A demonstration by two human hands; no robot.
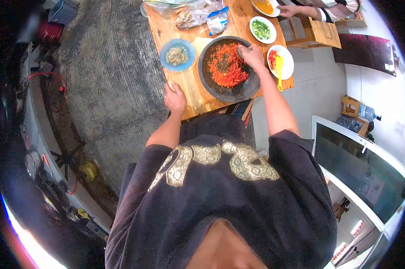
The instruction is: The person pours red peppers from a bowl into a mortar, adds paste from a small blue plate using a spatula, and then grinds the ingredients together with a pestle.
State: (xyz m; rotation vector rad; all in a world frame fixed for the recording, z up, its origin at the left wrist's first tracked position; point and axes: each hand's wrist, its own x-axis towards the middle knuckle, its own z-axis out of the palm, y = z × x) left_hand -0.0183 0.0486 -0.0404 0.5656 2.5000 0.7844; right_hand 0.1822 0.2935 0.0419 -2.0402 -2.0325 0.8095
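Firmly, the right hand (251, 56) has its grip closed around a grey stone pestle (241, 51), fingers wrapped over the top so that only its lower end shows. The pestle's end presses into the red chilli paste (225, 67) at about 2 o'clock inside the dark stone mortar (238, 92), and the paste is spread over the upper left part of the basin. The left hand (174, 97) lies at the mortar's 8 o'clock, down on the near edge of the wooden worktop (197, 99); its grip is loose, fingers bent against the wood, with nothing in it. At the mortar's 10 o'clock, just beside it, sits a blue bowl (166, 47) with a greyish lump inside. At 3 o'clock a white plate (288, 62) carries a yellow spoon (279, 67) and some red pieces. At 1 o'clock stands a white bowl of chopped greens (261, 30), and beyond it an orange-filled bowl (265, 6). Clear plastic bags (202, 13) lie at 12 o'clock. Another person's hand (286, 10) rests at the far right corner
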